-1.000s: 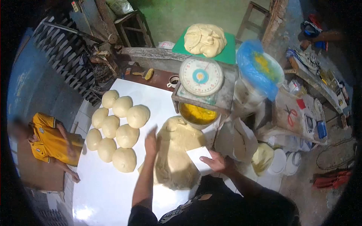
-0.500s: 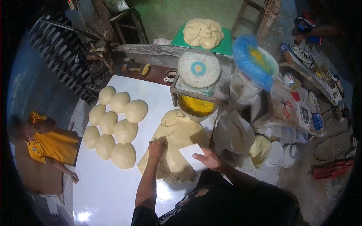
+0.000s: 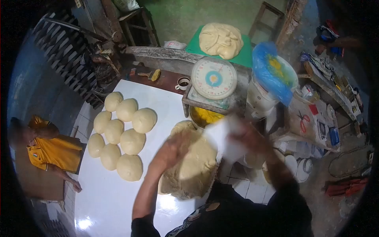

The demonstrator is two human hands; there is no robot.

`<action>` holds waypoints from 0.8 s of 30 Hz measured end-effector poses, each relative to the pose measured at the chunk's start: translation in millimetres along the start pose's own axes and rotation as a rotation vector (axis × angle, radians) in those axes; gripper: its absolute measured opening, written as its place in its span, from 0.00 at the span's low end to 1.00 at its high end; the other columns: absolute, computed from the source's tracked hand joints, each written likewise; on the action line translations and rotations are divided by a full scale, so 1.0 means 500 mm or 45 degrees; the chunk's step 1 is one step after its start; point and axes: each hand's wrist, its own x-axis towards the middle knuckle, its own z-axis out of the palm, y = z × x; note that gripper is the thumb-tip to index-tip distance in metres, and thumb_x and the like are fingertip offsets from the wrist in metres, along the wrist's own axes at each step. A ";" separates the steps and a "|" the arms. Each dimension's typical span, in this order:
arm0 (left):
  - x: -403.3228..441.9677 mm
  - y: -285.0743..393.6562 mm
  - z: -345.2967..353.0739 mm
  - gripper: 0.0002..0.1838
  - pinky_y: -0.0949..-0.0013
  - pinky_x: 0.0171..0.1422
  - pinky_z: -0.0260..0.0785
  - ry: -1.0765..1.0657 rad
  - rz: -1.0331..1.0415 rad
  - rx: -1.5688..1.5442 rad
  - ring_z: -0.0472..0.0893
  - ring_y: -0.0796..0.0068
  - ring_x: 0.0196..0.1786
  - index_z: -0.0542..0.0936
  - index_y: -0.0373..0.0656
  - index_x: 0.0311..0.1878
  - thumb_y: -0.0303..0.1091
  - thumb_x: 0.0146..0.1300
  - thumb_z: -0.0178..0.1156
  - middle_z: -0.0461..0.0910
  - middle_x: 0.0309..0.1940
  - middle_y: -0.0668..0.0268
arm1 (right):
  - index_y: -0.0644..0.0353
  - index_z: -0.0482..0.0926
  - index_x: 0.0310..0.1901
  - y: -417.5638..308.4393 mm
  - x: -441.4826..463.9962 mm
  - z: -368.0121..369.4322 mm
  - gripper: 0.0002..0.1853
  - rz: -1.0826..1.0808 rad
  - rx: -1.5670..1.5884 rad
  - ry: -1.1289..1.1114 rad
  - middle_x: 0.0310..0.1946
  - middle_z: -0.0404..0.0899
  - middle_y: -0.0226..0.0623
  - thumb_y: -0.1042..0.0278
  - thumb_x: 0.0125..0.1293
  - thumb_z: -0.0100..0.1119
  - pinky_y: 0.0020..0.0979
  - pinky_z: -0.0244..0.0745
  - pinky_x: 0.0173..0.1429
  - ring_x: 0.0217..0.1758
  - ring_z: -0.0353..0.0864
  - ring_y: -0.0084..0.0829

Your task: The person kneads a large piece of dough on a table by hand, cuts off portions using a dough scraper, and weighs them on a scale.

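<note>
A large flattened slab of dough [image 3: 191,173] lies on the white table in front of me. My left hand [image 3: 173,148] is over its left edge, smeared by motion, so its fingers cannot be read. My right hand [image 3: 248,138] grips a flat white dough scraper [image 3: 219,132], also blurred, above the slab's upper right side. Several round dough balls [image 3: 132,141] sit in rows left of the slab. Behind the slab, a metal bowl of yellow filling or fat [image 3: 207,114] stands partly under the scale's stand.
A dial scale [image 3: 214,79] carries a green tray [image 3: 193,44] with a dough mound [image 3: 221,39]. Right of it stands a white bucket [image 3: 258,94] with a blue plastic bag [image 3: 272,73]. A cup [image 3: 182,83] and brush [image 3: 154,75] lie behind. A person in yellow [image 3: 55,150] stands left.
My right hand has lifted the scraper up and to the right, off the slab's lower part. My left hand has risen slightly and moved right. The view has shifted a little.
</note>
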 end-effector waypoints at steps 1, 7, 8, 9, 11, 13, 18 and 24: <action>0.041 0.063 -0.067 0.35 0.58 0.81 0.60 0.245 0.075 -0.049 0.66 0.49 0.79 0.65 0.40 0.78 0.35 0.71 0.65 0.64 0.79 0.47 | 0.58 0.79 0.62 -0.084 0.025 -0.065 0.21 -0.141 -0.006 0.246 0.48 0.86 0.40 0.59 0.72 0.67 0.39 0.83 0.54 0.50 0.86 0.32; 0.345 0.211 -0.255 0.37 0.56 0.85 0.49 0.782 0.427 -0.531 0.60 0.52 0.83 0.59 0.35 0.81 0.44 0.77 0.58 0.60 0.80 0.45 | 0.68 0.81 0.57 -0.336 0.344 -0.494 0.22 -0.409 -0.792 0.903 0.46 0.88 0.52 0.60 0.68 0.65 0.42 0.81 0.58 0.49 0.88 0.43; 0.392 0.211 -0.254 0.37 0.56 0.85 0.49 0.793 0.438 -0.523 0.60 0.52 0.83 0.59 0.35 0.81 0.44 0.77 0.58 0.60 0.80 0.45 | 0.70 0.81 0.57 -0.344 0.385 -0.532 0.24 -0.311 -0.948 0.875 0.49 0.87 0.55 0.59 0.66 0.65 0.43 0.80 0.61 0.52 0.88 0.47; 0.438 0.204 -0.244 0.36 0.54 0.84 0.52 0.905 0.446 -0.199 0.62 0.50 0.82 0.62 0.34 0.80 0.47 0.78 0.56 0.62 0.79 0.45 | 0.70 0.81 0.57 -0.345 0.412 -0.543 0.24 -0.320 -0.947 0.879 0.49 0.87 0.55 0.59 0.66 0.65 0.43 0.80 0.61 0.52 0.88 0.47; 0.506 0.173 -0.248 0.36 0.52 0.83 0.54 1.008 0.441 0.128 0.63 0.49 0.81 0.64 0.33 0.78 0.50 0.78 0.54 0.65 0.78 0.44 | 0.74 0.81 0.57 -0.335 0.467 -0.554 0.28 -0.030 -1.166 1.009 0.54 0.84 0.61 0.58 0.63 0.66 0.46 0.78 0.65 0.59 0.86 0.53; 0.549 0.128 -0.243 0.35 0.49 0.80 0.58 0.387 -0.062 0.320 0.67 0.47 0.78 0.69 0.34 0.74 0.56 0.79 0.48 0.71 0.73 0.45 | 0.77 0.81 0.55 -0.188 0.620 -0.628 0.29 -0.149 -1.421 0.976 0.58 0.81 0.65 0.58 0.60 0.68 0.47 0.78 0.67 0.63 0.83 0.55; 0.558 0.086 -0.234 0.41 0.43 0.81 0.54 0.669 0.180 0.664 0.72 0.46 0.74 0.74 0.33 0.69 0.65 0.79 0.39 0.75 0.70 0.45 | 0.78 0.84 0.45 -0.293 0.529 -0.614 0.25 -0.142 -1.335 0.746 0.46 0.86 0.65 0.57 0.60 0.63 0.48 0.82 0.57 0.51 0.87 0.58; 0.495 0.083 -0.289 0.37 0.43 0.84 0.48 0.730 0.010 0.738 0.65 0.51 0.80 0.71 0.39 0.75 0.61 0.79 0.44 0.69 0.76 0.50 | 0.78 0.81 0.52 -0.308 0.513 -0.604 0.31 -0.203 -1.359 0.924 0.52 0.82 0.69 0.53 0.61 0.67 0.49 0.79 0.63 0.57 0.85 0.58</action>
